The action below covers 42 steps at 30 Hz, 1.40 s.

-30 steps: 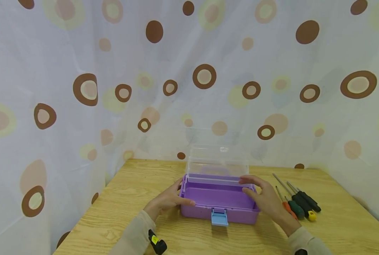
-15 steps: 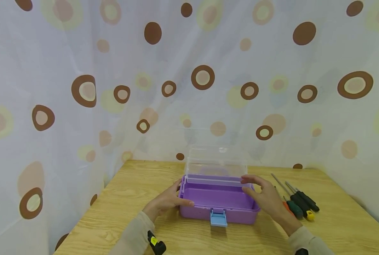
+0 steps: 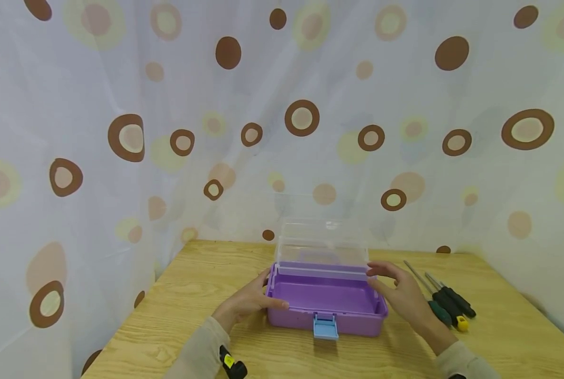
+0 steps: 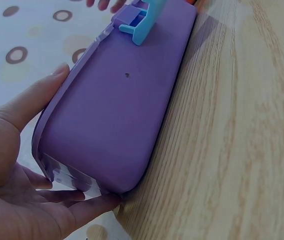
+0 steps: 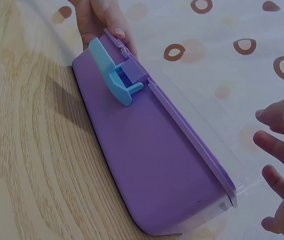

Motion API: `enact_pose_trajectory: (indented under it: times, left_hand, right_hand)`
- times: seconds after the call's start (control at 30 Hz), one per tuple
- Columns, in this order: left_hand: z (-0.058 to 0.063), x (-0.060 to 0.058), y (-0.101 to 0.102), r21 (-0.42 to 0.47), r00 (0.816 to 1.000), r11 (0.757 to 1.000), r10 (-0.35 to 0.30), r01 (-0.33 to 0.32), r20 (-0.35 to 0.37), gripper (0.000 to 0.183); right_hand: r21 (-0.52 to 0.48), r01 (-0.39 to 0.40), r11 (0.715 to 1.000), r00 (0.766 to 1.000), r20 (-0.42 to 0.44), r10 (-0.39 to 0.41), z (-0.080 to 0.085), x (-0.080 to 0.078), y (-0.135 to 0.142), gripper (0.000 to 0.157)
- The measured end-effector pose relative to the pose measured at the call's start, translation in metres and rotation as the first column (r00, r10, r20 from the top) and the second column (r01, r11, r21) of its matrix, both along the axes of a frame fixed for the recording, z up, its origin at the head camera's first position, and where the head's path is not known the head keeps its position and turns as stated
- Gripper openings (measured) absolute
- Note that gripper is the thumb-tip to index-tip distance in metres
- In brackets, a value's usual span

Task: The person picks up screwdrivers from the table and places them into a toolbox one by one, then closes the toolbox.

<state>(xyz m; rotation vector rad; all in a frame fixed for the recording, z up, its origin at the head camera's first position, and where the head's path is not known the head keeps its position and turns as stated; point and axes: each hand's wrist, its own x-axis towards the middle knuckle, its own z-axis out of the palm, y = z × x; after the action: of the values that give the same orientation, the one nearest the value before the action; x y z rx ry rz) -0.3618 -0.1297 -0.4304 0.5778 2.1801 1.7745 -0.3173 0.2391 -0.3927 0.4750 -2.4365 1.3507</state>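
A purple plastic toolbox (image 3: 348, 325) stands on the table with its clear lid (image 3: 322, 242) tipped back. Its inside is bare, and a light-blue latch (image 3: 326, 327) hangs down at the front. My left hand (image 3: 247, 301) grips the box's left end; in the left wrist view the thumb (image 4: 46, 90) lies along the rim and the fingers (image 4: 89, 210) support the end wall. Over the right end hovers my right hand (image 3: 407, 302), fingers relaxed and bent. The right wrist view shows a gap between those fingers (image 5: 277, 150) and the purple wall (image 5: 152, 150).
To the right lie several screwdrivers: a green-handled one (image 3: 440, 312), one with a black handle and yellow end (image 3: 447, 304), and another black-handled one (image 3: 461, 302). A wooden table (image 3: 206, 273) carries everything. Behind it hangs a dotted curtain (image 3: 244, 84).
My right hand has shifted slightly right, away from the box's interior, and now covers the orange-handled screwdriver seen before. The left hand and the box stay put.
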Motion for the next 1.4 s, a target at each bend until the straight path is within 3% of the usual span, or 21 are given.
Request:
enact_pose_trajectory:
  times: [1.4]
  left_hand:
    - [0.000, 0.001, 0.000, -0.017, 1.000, 1.000, 0.003, -0.003, -0.016, 0.113]
  right_hand:
    - [0.110, 0.111, 0.988, 0.994, 0.010, -0.113, -0.017, 0.016, 0.056, 0.048]
